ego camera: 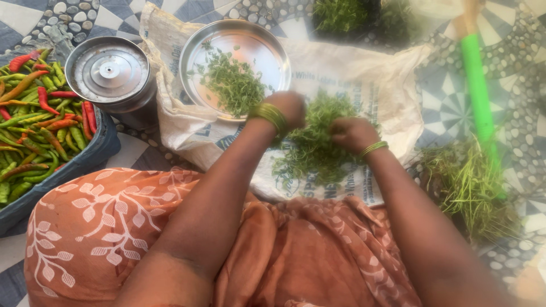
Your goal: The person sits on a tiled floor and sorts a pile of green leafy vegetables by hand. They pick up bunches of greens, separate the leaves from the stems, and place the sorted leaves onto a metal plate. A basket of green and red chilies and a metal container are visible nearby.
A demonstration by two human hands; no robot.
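A heap of green leafy herbs point(314, 149) lies on a white printed sack point(364, 85) spread over the floor. My left hand point(291, 108) and my right hand point(352, 133) both reach into the heap, fingers closed in the sprigs. Bangles circle each wrist. Just beyond my left hand sits a round steel plate point(259, 45) with a small pile of picked leaves point(234, 84) on it.
A dark tub point(85, 162) of red and green chillies stands at the left, beside a lidded steel pot point(109, 74). Discarded stalks point(469, 187) lie at the right under a green-handled tool point(476, 91). More greens point(347, 14) sit at the top. My orange patterned cloth covers my lap.
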